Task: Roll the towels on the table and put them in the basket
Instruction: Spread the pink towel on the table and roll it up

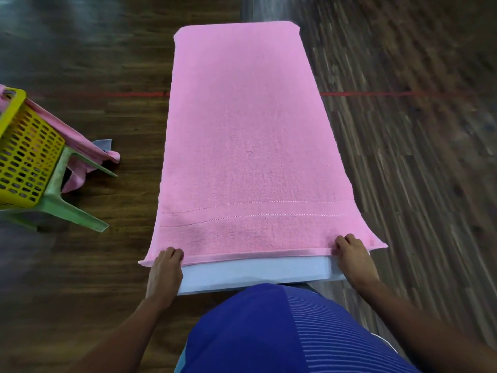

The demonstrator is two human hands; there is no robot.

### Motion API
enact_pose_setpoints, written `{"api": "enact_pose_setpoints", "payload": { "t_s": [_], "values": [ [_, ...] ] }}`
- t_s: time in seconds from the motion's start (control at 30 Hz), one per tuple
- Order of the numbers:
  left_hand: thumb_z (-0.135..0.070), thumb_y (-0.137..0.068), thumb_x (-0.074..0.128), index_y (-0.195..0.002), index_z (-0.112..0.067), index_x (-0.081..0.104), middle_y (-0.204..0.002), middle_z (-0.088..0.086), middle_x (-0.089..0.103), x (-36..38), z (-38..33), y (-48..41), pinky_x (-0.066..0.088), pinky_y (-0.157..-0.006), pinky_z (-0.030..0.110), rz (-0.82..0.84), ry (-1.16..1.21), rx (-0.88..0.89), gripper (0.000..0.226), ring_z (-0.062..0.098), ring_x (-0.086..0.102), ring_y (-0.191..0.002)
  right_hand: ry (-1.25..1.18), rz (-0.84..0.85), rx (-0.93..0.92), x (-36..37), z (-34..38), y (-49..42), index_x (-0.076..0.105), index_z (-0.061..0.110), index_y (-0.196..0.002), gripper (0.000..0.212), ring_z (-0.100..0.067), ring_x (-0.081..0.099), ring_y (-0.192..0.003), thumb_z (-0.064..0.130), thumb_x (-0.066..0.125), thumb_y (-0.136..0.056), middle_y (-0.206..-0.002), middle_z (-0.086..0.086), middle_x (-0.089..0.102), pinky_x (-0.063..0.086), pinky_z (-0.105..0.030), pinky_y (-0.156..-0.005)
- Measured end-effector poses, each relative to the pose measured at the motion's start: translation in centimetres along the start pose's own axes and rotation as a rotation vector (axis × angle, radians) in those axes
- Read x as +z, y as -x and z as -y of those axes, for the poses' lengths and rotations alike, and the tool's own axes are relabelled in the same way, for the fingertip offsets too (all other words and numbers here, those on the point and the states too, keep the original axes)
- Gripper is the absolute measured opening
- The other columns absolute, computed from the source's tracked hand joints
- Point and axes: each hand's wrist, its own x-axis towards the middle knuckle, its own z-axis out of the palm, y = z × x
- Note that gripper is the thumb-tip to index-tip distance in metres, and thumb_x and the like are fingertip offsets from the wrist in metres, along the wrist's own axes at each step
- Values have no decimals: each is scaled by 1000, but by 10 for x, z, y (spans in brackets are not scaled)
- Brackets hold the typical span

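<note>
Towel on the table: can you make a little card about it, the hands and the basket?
towel: pink, spread flat, not rolled yet
table: white, mostly covered by towel
left hand: fingers curled on near hem
right hand: fingers curled on near hem
basket: yellow, on green stool at left, pink cloth hanging out

Pink towel [247, 146] flat, unrolled on table [255, 273].

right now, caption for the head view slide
Left hand and right hand grip the near hem of a pink towel spread on the table
</note>
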Motion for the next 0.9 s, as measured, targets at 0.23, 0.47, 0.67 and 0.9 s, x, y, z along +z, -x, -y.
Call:
{"api": "enact_pose_setpoints", "payload": {
  "t_s": [0.23, 0.47, 0.67, 0.9],
  "values": [
    [-1, -73, 79, -105, 0, 69, -101, 13, 68, 4, 18, 16, 57, -67, 42, 2, 33, 90, 33, 31, 64, -92, -46, -79, -148, 16, -1, 23, 54, 10, -99, 26, -25, 43, -88, -1, 67, -79, -103, -7, 54, 45, -39, -69],
    [10, -69, 75, -95, -1, 71, -91, 15, 69, 1, 11, 7, 56, -61, 40, 19, -5, 94, 29, 33, 65, -82, 123, -64, -169, 6, 2, 14, 59, 10, -90, 26, -28, 52, -76, 1, 75, -72, -88, -5, 60, 46, -40, -55],
    [1, -72, 71, -82, -6, 70, -79, 8, 66, -5, 11, 5, 52, -62, 40, 23, 6, 97, 12, 29, 60, -71, 114, 24, -154, 1, 3, 4, 63, 15, -86, 22, -27, 55, -76, 7, 74, -69, -81, -1, 63, 44, -39, -64],
    [-30, -73, 40, -52, -20, 61, -57, -6, 56, -17, 5, -2, 28, -78, 40, 124, -153, -32, 31, 12, 43, -65, 73, 108, -64, -4, -1, -7, 60, 20, -78, 25, -19, 47, -85, 24, 40, -92, -80, 3, 58, 28, -37, -83]
  ]
}}
